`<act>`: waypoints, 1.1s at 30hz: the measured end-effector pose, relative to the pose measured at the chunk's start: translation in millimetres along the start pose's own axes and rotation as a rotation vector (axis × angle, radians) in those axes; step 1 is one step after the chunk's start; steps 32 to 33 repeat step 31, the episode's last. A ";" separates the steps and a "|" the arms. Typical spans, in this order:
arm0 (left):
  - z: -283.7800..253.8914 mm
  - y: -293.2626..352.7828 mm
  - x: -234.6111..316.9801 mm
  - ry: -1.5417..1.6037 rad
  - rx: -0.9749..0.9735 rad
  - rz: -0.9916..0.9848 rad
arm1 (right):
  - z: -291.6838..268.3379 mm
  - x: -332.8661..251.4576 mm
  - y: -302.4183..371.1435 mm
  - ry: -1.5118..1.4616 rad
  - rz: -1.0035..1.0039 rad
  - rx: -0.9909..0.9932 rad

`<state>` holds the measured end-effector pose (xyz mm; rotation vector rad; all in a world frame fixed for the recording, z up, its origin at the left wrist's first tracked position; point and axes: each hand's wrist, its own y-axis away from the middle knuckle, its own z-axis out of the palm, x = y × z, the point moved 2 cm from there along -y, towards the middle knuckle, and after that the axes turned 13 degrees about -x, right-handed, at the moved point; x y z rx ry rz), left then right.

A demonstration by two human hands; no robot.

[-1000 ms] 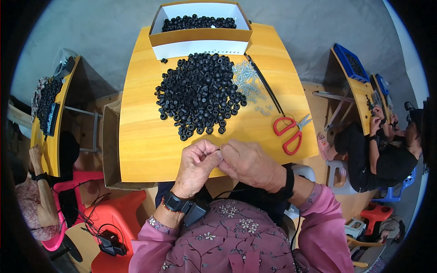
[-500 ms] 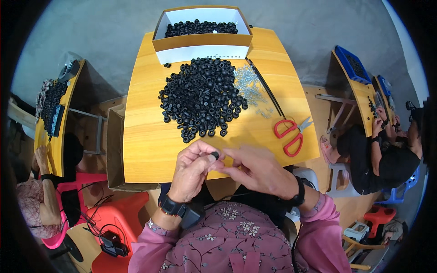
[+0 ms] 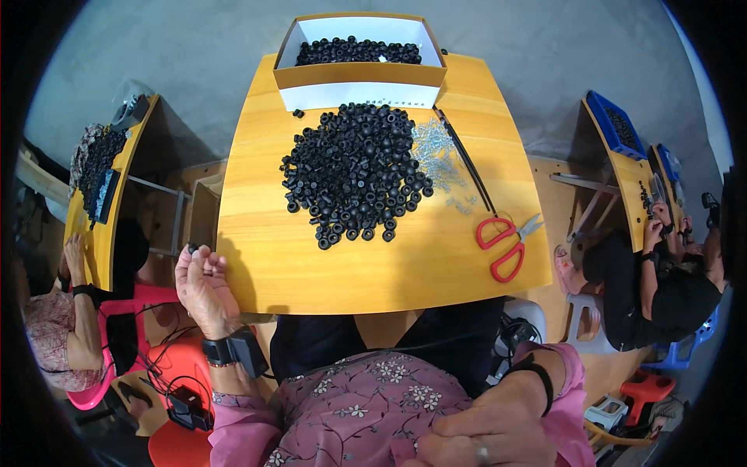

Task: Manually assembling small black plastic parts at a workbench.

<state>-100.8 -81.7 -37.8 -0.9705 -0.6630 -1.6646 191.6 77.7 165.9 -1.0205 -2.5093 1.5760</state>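
My left hand (image 3: 204,289) is raised just off the left edge of the yellow table. Its thumb and fingers pinch a small black rubber piece (image 3: 192,248). Low in front of my blouse, my right hand (image 3: 486,428) is closed with curled fingers, a ring on one of them. A pink fabric strip (image 3: 401,451) lies beside its fingers; what they hold, if anything, is hidden. On the table is a large heap of small black rubber pieces (image 3: 350,171), several showing round holes. Touching its right side is a scatter of small silvery metal parts (image 3: 437,154).
A box (image 3: 362,75) with more black pieces stands at the table's far end. Red-handled scissors (image 3: 510,247) and thin black rods (image 3: 465,159) lie on the right. People work at side tables, one with a blue tray (image 3: 615,124). A red stool (image 3: 175,447) is at lower left.
My hands were together in front of the heap and have parted. The left moved left past the table edge with the black piece; the right dropped to my blouse. The view shifted slightly.
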 end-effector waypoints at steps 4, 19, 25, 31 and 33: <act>-16.2 -14.2 -2.2 0.022 0.058 -0.028 | 7.5 8.5 -1.7 0.170 0.087 -0.054; 109.1 47.9 -26.5 -1.010 -0.723 0.309 | 34.9 128.2 106.7 0.311 0.898 -0.455; 126.1 52.9 -27.9 -1.277 -0.762 0.377 | 19.7 109.0 125.5 0.305 0.889 -0.374; 124.3 53.1 -38.6 -1.284 -0.786 0.356 | -6.2 100.3 165.2 0.499 0.906 -0.347; 124.3 53.1 -38.6 -1.284 -0.786 0.356 | -6.2 100.3 165.2 0.499 0.906 -0.347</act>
